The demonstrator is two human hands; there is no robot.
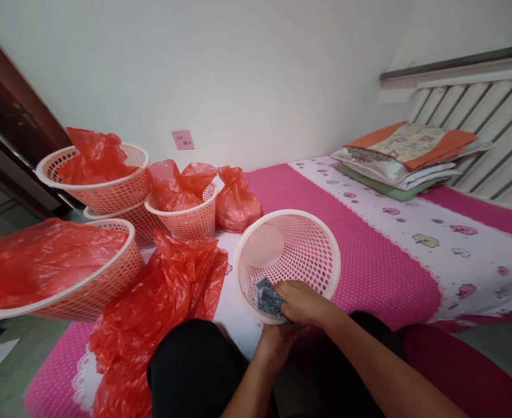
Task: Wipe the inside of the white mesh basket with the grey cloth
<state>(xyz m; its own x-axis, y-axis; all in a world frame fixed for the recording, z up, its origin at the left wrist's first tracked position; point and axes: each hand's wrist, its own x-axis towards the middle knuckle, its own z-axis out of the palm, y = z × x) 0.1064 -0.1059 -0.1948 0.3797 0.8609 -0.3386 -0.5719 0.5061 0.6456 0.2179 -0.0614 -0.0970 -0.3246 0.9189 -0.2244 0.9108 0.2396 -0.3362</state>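
Note:
A pale pink plastic basket [312, 249] with a perforated wall lies tilted in front of me, its mouth facing me. My right hand [299, 299] is closed on a crumpled grey-blue cloth [268, 297] and holds it against the basket's inner wall near the lower rim. Below that rim, my left hand [277, 339] grips the basket from outside; its fingers are mostly hidden. To the left, loose red plastic bags [164, 296] lie crumpled on the bedspread.
Further left stand several pink baskets, including a large front one [108, 290] and a small one [190, 220], with red bags inside. A filled red bag [236, 203] leans near the wall. Folded cushions [413, 145] are stacked on the pink bedspread [369, 273] beside a white railing [491, 128].

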